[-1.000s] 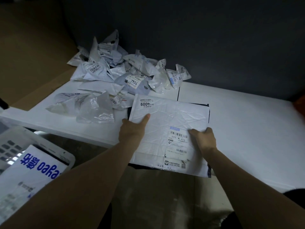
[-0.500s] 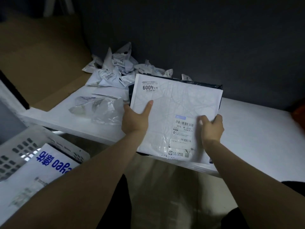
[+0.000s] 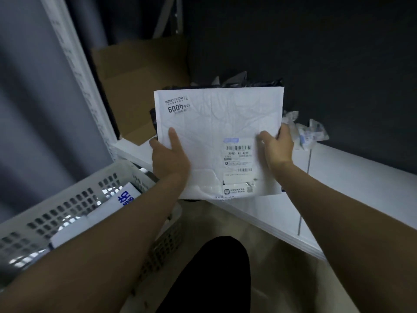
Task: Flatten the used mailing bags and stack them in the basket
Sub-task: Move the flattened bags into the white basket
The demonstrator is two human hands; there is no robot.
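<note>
Gripping flattened mailing bag [image 3: 216, 123] at both side edges with left hand [image 3: 169, 159] and right hand [image 3: 278, 150], aloft over table [image 3: 361, 177] edge near basket [image 3: 67, 199]. Likely light, floppy, slick; best pinched at opposite edges.

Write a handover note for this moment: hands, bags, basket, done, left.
Left grip: holds the left edge of the flattened white padded mailing bag, thumb on its face.
Right grip: holds its right edge.
The bag is up off the white table; a dark bag shows behind it.
Done: the white perforated plastic basket, lower left, holds a white bag with blue lettering.
Left: lay this bag in the basket, then flatten the crumpled bags on the table.
</note>
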